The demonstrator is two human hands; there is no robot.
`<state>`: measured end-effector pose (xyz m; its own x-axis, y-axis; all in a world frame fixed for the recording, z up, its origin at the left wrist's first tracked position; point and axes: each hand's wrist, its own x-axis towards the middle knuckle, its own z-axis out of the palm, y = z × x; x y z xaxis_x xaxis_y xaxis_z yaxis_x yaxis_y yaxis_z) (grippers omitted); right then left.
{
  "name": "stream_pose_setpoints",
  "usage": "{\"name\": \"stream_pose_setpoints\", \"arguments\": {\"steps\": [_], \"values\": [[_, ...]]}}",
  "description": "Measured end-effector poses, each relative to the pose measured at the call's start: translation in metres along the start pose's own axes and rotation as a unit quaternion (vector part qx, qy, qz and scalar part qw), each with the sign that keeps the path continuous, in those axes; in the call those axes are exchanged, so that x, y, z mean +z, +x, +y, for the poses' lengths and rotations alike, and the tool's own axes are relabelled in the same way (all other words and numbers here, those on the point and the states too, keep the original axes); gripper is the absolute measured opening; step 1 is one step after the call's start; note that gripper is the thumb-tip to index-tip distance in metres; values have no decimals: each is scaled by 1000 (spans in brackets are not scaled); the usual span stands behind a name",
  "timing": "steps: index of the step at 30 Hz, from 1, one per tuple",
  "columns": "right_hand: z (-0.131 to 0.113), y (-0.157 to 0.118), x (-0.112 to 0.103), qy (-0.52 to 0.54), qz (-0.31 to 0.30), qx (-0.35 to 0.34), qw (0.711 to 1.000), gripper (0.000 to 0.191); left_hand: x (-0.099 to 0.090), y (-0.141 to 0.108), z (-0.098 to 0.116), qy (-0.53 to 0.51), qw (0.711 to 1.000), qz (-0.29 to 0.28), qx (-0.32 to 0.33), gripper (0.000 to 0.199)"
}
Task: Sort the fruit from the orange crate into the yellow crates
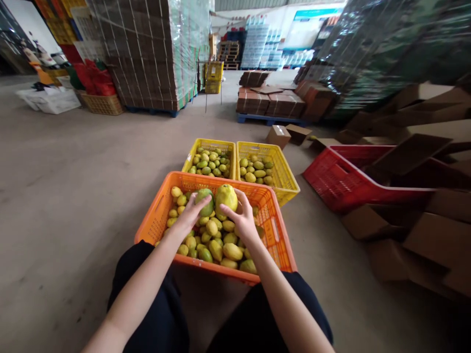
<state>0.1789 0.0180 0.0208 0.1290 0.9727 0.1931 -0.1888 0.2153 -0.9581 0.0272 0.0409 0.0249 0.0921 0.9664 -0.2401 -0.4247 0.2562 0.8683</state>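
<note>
Above an orange plastic crate [275,215], my left hand [192,210] is closed around a green lemon [205,202]. My right hand [243,215] grips a larger, knobbly yellow lemon [225,200], its thumb across the front. The two fruits are side by side, nearly touching. Below them, many yellow and greenish lemons [232,251] fill the lower part of the crate, which stands between my knees. Beyond its far rim are a left yellow crate [234,156] and a right yellow crate [290,184], both holding similar yellow-green fruit.
On the right, a red crate [331,176] holds cardboard, with open cardboard boxes [437,235] piled around it. Flattened cartons [270,103] lie on a blue pallet farther off. A tall wrapped stack [140,54] stands at the back left, near a wicker basket [105,104].
</note>
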Motion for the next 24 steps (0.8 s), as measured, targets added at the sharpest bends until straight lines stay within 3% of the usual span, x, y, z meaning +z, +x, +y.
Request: {"name": "stream_pose_setpoints", "arguments": {"steps": [3,6,8,11,14,18,24], "values": [[-8,3,2,137,19,111,984,48,1,-1,3,-31,999,-11,7,39],[-11,4,6,250,27,162,954,43,0,0,10,-100,994,-19,-32,27],[-9,6,7,277,37,179,943,35,-1,1,15,-145,986,-10,-82,23],[-5,10,3,322,34,219,920,22,-1,-1,19,-191,973,-16,-129,32],[-5,13,-1,372,24,266,889,22,0,-4,18,-236,960,-26,-148,39],[-9,12,-2,385,61,293,873,21,2,-5,15,-259,946,-27,-194,41],[-10,14,0,407,59,322,853,39,5,-1,9,-287,947,-26,-145,44]]}}
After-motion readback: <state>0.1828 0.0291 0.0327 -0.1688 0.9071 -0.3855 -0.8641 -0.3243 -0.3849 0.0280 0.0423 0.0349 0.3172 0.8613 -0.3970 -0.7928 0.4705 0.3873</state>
